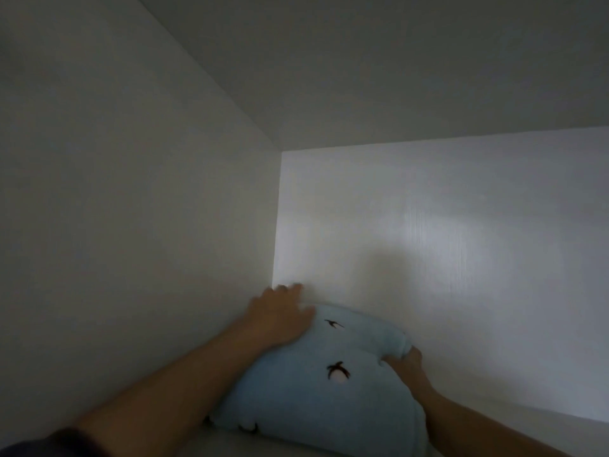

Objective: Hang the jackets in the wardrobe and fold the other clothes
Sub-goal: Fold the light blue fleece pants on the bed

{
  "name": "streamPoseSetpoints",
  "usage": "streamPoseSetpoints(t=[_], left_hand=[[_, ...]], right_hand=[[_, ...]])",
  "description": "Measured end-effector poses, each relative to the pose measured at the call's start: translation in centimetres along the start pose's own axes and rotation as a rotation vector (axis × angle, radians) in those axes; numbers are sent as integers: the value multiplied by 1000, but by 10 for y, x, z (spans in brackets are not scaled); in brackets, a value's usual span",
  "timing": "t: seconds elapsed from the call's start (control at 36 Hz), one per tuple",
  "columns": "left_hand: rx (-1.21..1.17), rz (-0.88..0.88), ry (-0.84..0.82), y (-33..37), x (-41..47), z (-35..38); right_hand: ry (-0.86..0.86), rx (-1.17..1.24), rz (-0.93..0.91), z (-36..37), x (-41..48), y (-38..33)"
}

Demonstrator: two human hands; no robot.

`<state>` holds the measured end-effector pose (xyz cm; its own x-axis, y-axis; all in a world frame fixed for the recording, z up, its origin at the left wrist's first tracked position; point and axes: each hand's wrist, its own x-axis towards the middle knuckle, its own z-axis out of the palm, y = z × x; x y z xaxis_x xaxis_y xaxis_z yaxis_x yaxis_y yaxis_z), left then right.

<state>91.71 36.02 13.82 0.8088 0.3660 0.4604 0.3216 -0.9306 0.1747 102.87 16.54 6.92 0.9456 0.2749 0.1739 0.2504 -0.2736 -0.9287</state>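
A folded light blue fleece garment (316, 390) with small dark bird prints lies deep inside a white wardrobe compartment, near its back left corner. My left hand (280, 313) rests flat on the garment's upper left edge, fingers stretched toward the corner and blurred. My right hand (407, 361) grips the garment's right end, fingers curled into the fabric. Both forearms reach in from below.
The compartment's left side wall (131, 225), back panel (445, 242) and ceiling (395, 61) close in around the garment. The shelf floor (230, 445) shows only as a pale strip below the garment. The interior is dim, with a brighter patch on the back panel.
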Motion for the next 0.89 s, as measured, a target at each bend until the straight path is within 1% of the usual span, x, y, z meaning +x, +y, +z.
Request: streamPoseSetpoints(t=[0.06, 0.11, 0.14, 0.19, 0.22, 0.28, 0.31, 0.36, 0.42, 0.53, 0.58, 0.69, 0.78, 0.83, 0.89], left_hand=[[60, 82, -132, 9, -5, 15], [122, 46, -257, 7, -5, 30], [131, 38, -281, 6, -5, 34], [150, 29, -264, 6, -6, 36], [154, 26, -256, 7, -5, 35], [164, 16, -253, 6, -3, 37], [172, 13, -261, 6, -2, 38], [169, -1, -301, 3, -3, 37], [146, -18, -333, -3, -2, 34], [76, -75, -396, -16, 0, 33], [60, -80, -398, -17, -1, 33], [65, -67, -303, -14, -5, 29], [142, -33, -224, -7, -14, 21], [154, -36, -258, 2, -21, 17], [132, -30, -288, 9, -26, 20]], right_hand=[[4, -75, -39, -2, -5, -6], [34, -204, -129, -9, -10, -16], [71, -309, -192, -13, -11, -22], [112, -521, -362, -18, -13, -38], [87, -582, -450, -17, -12, -47], [-53, -671, -547, -6, -16, -62], [-147, -727, -544, 2, -18, -66], [-314, -908, -466, 19, -20, -64], [-383, -1065, -377, 27, -18, -55], [-392, -1090, -252, 22, -19, -49], [-381, -1086, -212, 20, -21, -50], [-337, -1100, -228, 19, -21, -48], [-358, -1070, -233, 14, -24, -48], [-406, -1070, -252, 9, -30, -49], [-408, -1058, -252, 4, -34, -47]])
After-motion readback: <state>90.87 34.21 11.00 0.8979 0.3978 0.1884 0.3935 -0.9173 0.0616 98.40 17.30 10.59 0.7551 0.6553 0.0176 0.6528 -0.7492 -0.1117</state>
